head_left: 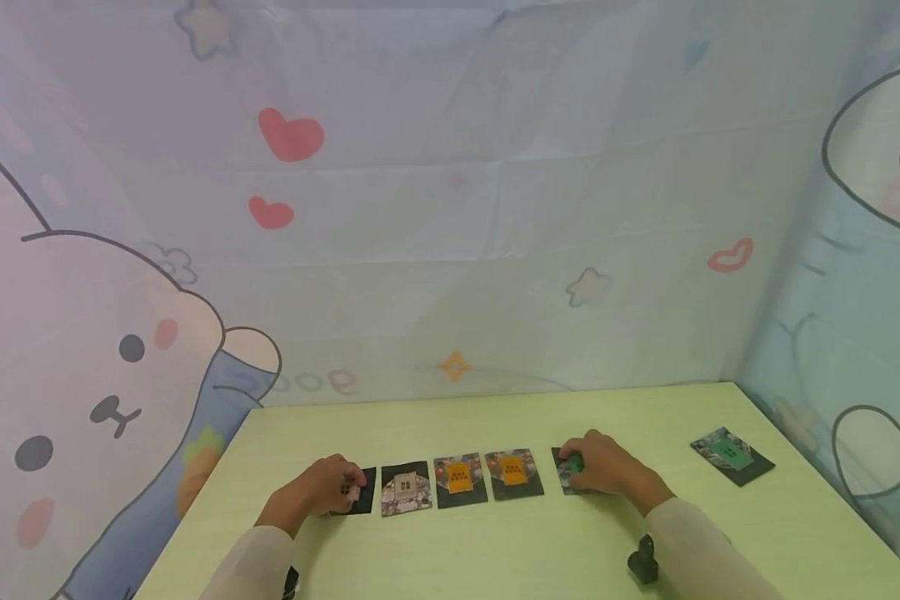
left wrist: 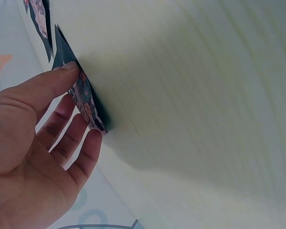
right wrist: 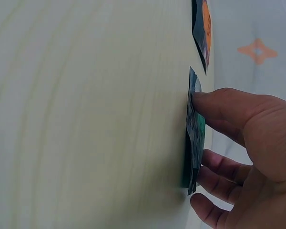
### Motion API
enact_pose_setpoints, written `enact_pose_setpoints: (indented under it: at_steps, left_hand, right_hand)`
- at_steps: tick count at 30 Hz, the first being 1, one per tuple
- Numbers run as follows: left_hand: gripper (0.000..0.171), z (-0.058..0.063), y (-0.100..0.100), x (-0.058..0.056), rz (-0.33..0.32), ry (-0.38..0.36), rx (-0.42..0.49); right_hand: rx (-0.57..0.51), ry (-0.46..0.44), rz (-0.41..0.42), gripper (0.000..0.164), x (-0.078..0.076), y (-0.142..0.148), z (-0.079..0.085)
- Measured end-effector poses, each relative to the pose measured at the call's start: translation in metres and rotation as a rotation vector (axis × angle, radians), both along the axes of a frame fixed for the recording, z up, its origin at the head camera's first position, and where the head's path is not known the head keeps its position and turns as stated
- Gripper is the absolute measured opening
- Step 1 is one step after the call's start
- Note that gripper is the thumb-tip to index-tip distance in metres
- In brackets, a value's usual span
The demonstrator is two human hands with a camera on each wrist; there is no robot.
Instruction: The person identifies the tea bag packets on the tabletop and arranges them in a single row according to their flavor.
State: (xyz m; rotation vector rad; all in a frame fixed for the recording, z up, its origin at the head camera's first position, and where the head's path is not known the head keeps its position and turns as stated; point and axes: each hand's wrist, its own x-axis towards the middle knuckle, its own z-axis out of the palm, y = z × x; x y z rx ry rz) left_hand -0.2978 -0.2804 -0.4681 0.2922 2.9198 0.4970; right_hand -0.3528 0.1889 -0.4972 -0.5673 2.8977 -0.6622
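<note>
My left hand is at the left end of a row of flat printed packets, gripping a black packet with a pale label. In the left wrist view, the thumb lies on that packet's face and the fingers are at its far edge. At the row's right end, my right hand holds a dark packet with a green label between thumb and fingers. The right wrist view shows this packet edge-on, close to the tabletop, its lower side in shadow.
Between the hands lie a packet with a pale label and two with orange labels, one left and one right. Another green-labelled packet lies at far right. A small black object is beside the right sleeve. A printed cloth hangs behind the table.
</note>
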Motion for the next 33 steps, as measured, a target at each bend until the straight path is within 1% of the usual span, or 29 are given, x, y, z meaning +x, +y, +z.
enact_pose_setpoints:
  at_steps: [4, 10, 17, 22, 26, 33]
  left_hand:
    - [0.027, -0.001, -0.001, -0.001, 0.003, -0.003, -0.001]
    - [0.028, -0.004, 0.000, -0.002, 0.004, -0.012, 0.004]
    - [0.028, -0.002, 0.000, -0.001, -0.006, -0.003, -0.013]
    - [0.028, 0.001, 0.000, -0.001, -0.014, 0.005, -0.012]
    - [0.028, 0.001, -0.001, -0.001, -0.016, 0.007, -0.012]
    - [0.028, 0.003, -0.001, 0.001, -0.012, 0.002, -0.010]
  right_hand:
    - [-0.008, -0.007, 0.005, 0.040, -0.002, -0.007, 0.000]
    - [0.003, -0.015, 0.011, 0.040, -0.001, -0.014, 0.003]
    - [0.006, -0.006, 0.049, 0.040, 0.000, -0.021, 0.008]
    - [0.026, -0.011, 0.029, 0.040, -0.002, -0.025, 0.009]
    - [0.039, -0.012, 0.011, 0.040, -0.002, -0.026, 0.008]
    - [0.065, 0.018, 0.018, 0.040, 0.002, -0.025, 0.010]
